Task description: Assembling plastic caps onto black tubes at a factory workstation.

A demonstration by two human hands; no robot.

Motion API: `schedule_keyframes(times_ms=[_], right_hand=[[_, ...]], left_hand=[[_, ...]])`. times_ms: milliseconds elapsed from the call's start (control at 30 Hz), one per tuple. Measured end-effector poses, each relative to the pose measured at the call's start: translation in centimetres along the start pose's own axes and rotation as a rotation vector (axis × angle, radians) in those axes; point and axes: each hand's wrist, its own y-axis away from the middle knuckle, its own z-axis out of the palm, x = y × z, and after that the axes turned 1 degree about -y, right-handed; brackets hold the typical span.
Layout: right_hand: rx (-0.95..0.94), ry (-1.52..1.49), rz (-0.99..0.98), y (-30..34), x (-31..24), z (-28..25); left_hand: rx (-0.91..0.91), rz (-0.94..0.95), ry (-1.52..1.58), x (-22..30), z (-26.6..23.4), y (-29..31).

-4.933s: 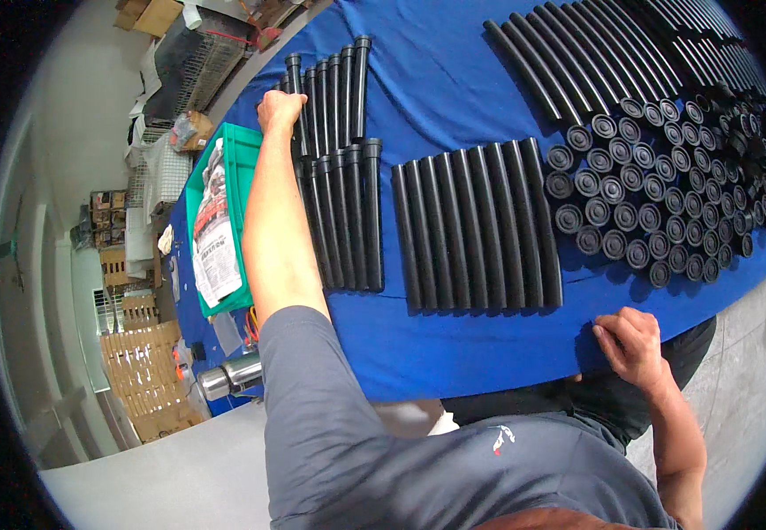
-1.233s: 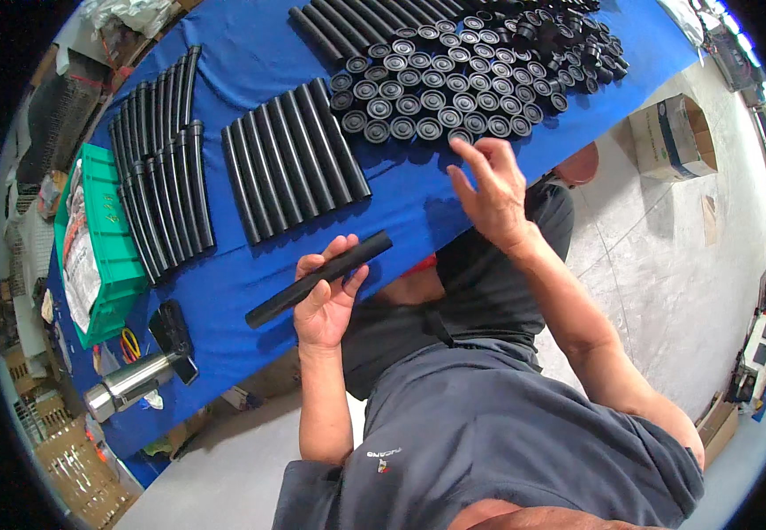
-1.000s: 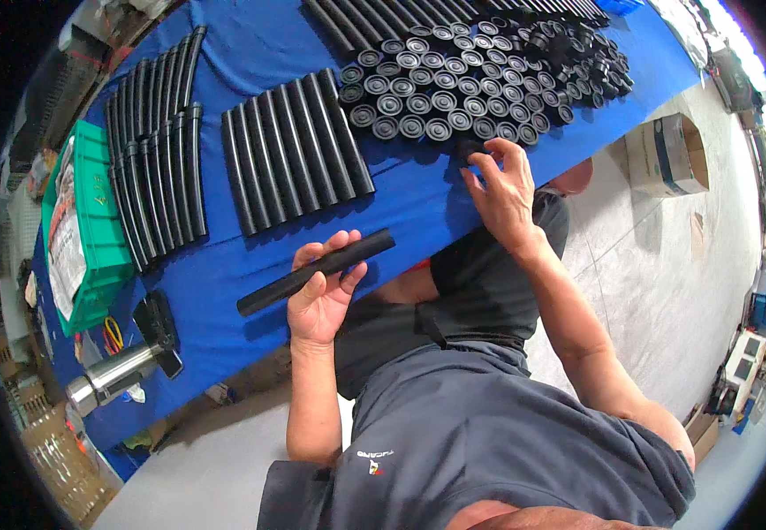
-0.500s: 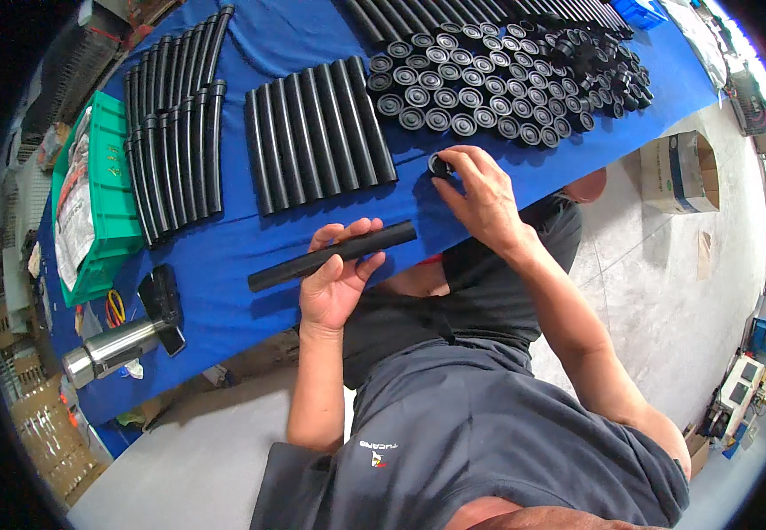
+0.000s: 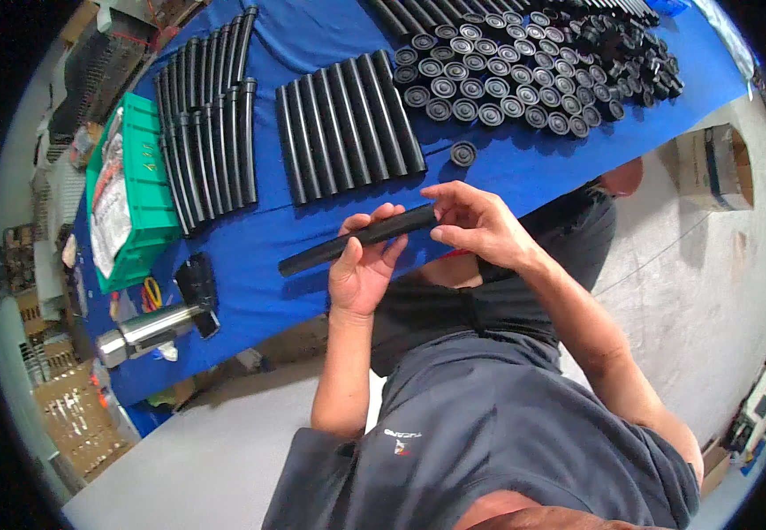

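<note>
My left hand [image 5: 361, 278] is closed around the middle of a straight black tube [image 5: 317, 254], holding it slightly tilted above the blue cloth, its right end higher in the picture. My right hand [image 5: 487, 231] is at that right end, thumb and fingers apart on either side of it; whether they touch the tube I cannot tell. Just beyond the right hand, a round black cap [image 5: 462, 154] with ringed grooves rests alone on the cloth. A row of similar black tubes [image 5: 348, 128] lies side by side past my left hand.
Many black caps [image 5: 491, 115] are massed at the far right of the blue-covered table [image 5: 264, 309]. Longer black tubes with collars [image 5: 215, 159] lie at the left, beside a green crate [image 5: 149, 194]. A steel flask [image 5: 144, 334] lies near the front left edge. A cardboard box [image 5: 714, 168] stands at the right.
My right hand has let go of the cap, which now rests on the cloth, and has moved to the tube's right end. My left hand keeps its hold. The whole view has shifted slightly.
</note>
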Motion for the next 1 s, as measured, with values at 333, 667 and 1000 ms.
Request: schedule_keyframes(times_ms=[333, 667, 1000], right_hand=[[-0.25, -0.355, 0.03, -2.2, 0.7, 0.9], [-0.068, -0.14, -0.177, -1.7, 1.0, 1.2], [-0.278, -0.337, -0.191, -1.8, 1.5, 0.7]], left_hand=[[0.363, -0.118, -0.192, -0.5, 4.0, 1.1], [0.072, 0.484, -2.337, 2.5, 6.4, 1.0], [0.258, -0.555, -1.642, 6.0, 7.7, 0.5]])
